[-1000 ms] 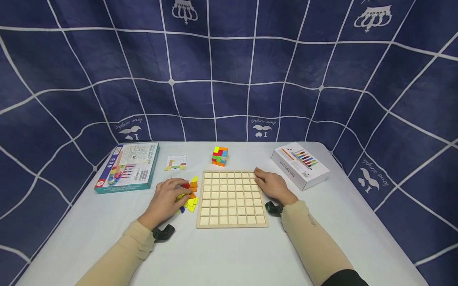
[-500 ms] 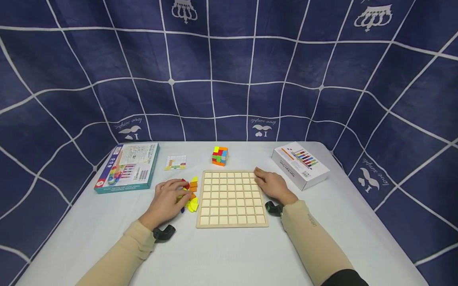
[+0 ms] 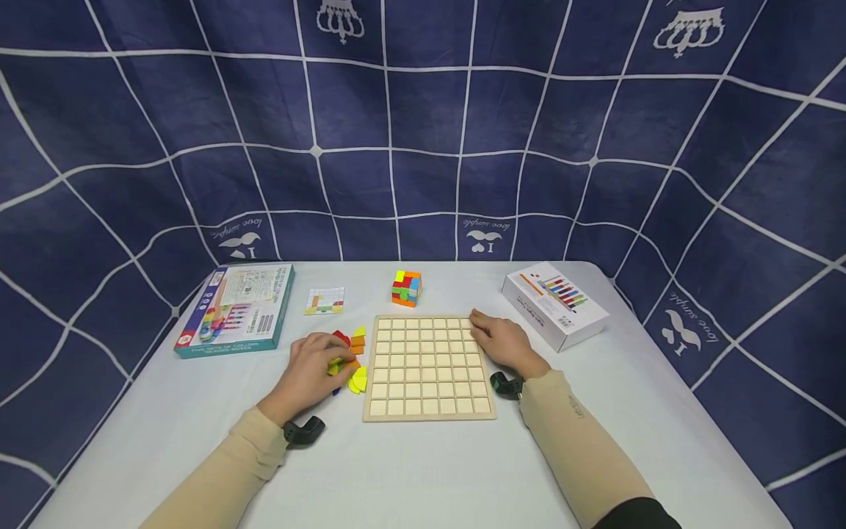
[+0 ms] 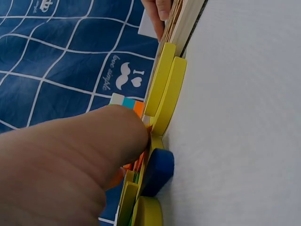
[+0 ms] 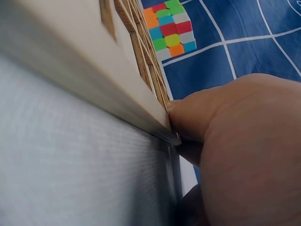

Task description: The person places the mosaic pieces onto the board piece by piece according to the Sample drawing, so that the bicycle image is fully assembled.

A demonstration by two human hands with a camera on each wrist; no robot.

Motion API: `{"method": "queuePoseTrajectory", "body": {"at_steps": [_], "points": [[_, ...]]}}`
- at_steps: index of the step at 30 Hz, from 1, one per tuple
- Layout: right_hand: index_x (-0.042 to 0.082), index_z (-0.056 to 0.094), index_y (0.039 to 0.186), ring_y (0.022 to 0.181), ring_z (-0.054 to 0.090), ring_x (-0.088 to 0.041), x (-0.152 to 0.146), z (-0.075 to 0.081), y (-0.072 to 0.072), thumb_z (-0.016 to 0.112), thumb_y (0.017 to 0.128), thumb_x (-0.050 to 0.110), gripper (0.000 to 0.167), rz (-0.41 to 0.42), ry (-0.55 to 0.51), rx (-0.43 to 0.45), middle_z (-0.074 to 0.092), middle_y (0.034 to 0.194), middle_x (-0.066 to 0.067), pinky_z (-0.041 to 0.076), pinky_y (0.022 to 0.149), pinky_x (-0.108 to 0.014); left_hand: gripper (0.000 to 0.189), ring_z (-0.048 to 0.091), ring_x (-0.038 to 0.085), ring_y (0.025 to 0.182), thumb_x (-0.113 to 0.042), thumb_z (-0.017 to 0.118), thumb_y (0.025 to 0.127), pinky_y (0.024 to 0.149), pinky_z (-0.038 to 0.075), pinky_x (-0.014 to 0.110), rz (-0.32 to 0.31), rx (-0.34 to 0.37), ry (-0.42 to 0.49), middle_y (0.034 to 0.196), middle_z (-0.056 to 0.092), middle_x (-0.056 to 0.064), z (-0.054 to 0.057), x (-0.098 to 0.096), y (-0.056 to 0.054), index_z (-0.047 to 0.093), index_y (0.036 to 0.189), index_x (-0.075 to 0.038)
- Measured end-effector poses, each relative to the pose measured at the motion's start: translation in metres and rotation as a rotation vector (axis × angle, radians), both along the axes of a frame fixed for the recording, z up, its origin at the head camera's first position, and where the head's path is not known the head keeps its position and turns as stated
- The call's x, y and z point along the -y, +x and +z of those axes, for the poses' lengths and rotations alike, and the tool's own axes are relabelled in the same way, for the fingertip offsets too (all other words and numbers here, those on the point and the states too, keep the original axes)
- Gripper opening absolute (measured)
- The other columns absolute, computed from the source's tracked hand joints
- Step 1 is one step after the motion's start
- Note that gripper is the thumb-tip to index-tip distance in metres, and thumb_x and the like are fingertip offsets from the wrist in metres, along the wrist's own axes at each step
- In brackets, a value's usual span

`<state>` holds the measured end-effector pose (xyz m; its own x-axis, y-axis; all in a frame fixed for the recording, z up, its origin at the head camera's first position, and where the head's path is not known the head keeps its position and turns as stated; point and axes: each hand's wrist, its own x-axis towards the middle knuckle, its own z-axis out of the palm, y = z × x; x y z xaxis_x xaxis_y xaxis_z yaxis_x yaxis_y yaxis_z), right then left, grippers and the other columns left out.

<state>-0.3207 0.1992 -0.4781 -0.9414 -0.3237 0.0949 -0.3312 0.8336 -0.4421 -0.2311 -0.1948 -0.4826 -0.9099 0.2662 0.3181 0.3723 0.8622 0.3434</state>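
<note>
A square wooden grid board (image 3: 429, 369) lies flat on the table. My right hand (image 3: 505, 344) grips its far right corner; in the right wrist view the thumb (image 5: 193, 113) lies on the board's rim, with the other fingers partly hidden beyond it. My left hand (image 3: 305, 371) is over a pile of small coloured pieces left of the board, thumb and forefinger slightly apart among them. Yellow curved pieces (image 3: 358, 380), orange pieces (image 3: 358, 345) and a red piece (image 3: 341, 337) show around the fingers. A blue piece (image 4: 158, 172) is below the thumb in the left wrist view.
A Rubik's cube (image 3: 406, 289) stands behind the board. A patterned card (image 3: 324, 301) lies behind the pile. A flat teal-edged box (image 3: 236, 308) sits at the back left and a white box (image 3: 555, 305) at the back right. A blue checked curtain (image 3: 423, 147) hangs behind the table.
My left hand's fingers have shifted slightly among the pieces, and some yellow pieces near the thumb have moved a little. The right hand and the board are still.
</note>
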Motion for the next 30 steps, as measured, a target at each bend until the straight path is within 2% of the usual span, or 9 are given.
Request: {"method": "queuePoseTrajectory", "body": {"at_steps": [6,12,16,23,30], "points": [[0.016,0.051,0.152,0.143,0.048,-0.033,0.000,0.000,0.000,0.052,0.106,0.037,0.050,-0.001,-0.002,0.003,0.046,0.159,0.000,0.039,0.114,-0.054,0.024,0.051,0.020,0.104,-0.026,0.082,0.086,0.088,0.037,0.041,-0.022,0.006,-0.039,0.105,0.068,-0.003,0.002,-0.002,0.001,0.083,0.109,-0.020],[0.016,0.052,0.151,0.142,0.049,-0.033,0.000,-0.001,0.000,0.053,0.106,0.037,0.050,0.000,-0.001,-0.007,0.047,0.158,-0.001,0.040,0.114,-0.054,0.021,0.058,0.018,0.099,-0.024,0.081,0.088,0.085,0.047,0.037,-0.071,-0.042,-0.086,0.110,0.076,-0.002,0.004,-0.003,0.001,0.083,0.108,-0.019],[0.016,0.052,0.151,0.142,0.049,-0.033,0.000,0.000,0.000,0.053,0.106,0.037,0.050,-0.001,0.002,-0.009,0.047,0.158,-0.001,0.040,0.113,-0.054,0.023,0.062,0.017,0.101,-0.026,0.081,0.089,0.082,0.054,0.036,-0.056,0.001,-0.078,0.115,0.076,-0.002,0.005,-0.005,0.003,0.082,0.111,-0.019],[0.016,0.052,0.151,0.142,0.049,-0.033,0.000,0.001,0.001,0.053,0.106,0.037,0.050,-0.001,0.003,-0.008,0.047,0.158,-0.001,0.040,0.113,-0.054,0.026,0.070,0.025,0.110,-0.027,0.082,0.089,0.093,0.056,0.048,-0.026,0.068,-0.066,0.116,0.076,-0.001,0.007,-0.007,0.004,0.082,0.114,-0.018],[0.015,0.051,0.152,0.142,0.049,-0.033,0.000,0.001,0.001,0.053,0.106,0.036,0.050,-0.006,0.004,-0.007,0.046,0.159,-0.001,0.041,0.113,-0.054,0.028,0.070,0.024,0.105,-0.023,0.082,0.088,0.087,0.058,0.046,-0.023,0.106,-0.121,0.116,0.075,0.001,0.013,-0.013,0.004,0.081,0.115,-0.017]]}}
